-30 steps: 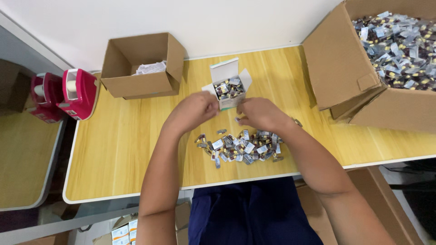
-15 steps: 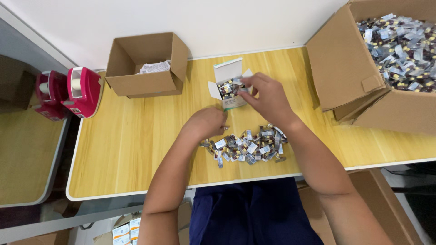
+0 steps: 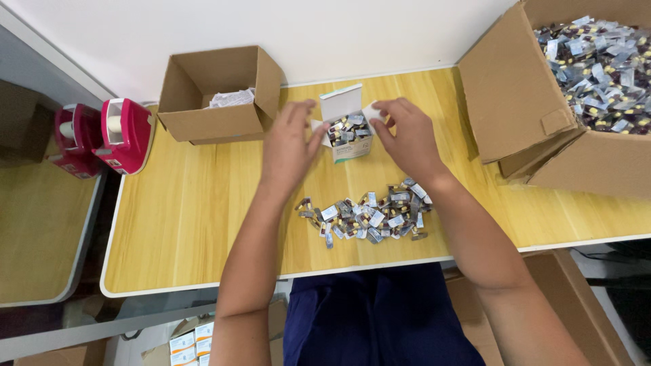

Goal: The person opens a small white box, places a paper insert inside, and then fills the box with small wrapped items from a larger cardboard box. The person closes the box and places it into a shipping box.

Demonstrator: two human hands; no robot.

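A small white and green carton point(image 3: 347, 129) stands open on the yellow wooden table point(image 3: 190, 224), filled with small foil sachets. My left hand point(image 3: 288, 146) reaches its left side flap with fingers spread. My right hand point(image 3: 407, 139) is at its right side flap, fingers apart, holding nothing that I can see. A loose pile of foil sachets point(image 3: 366, 217) lies on the table just below both hands.
A large cardboard box point(image 3: 542, 108) full of the same sachets stands at the right. A smaller open cardboard box point(image 3: 217, 98) with folded papers sits at the back left. Two pink tape dispensers point(image 3: 102, 139) stand at the table's left edge.
My left hand rose from the sachet pile to the carton's left flap. My right hand moved from over the carton's opening to its right flap.
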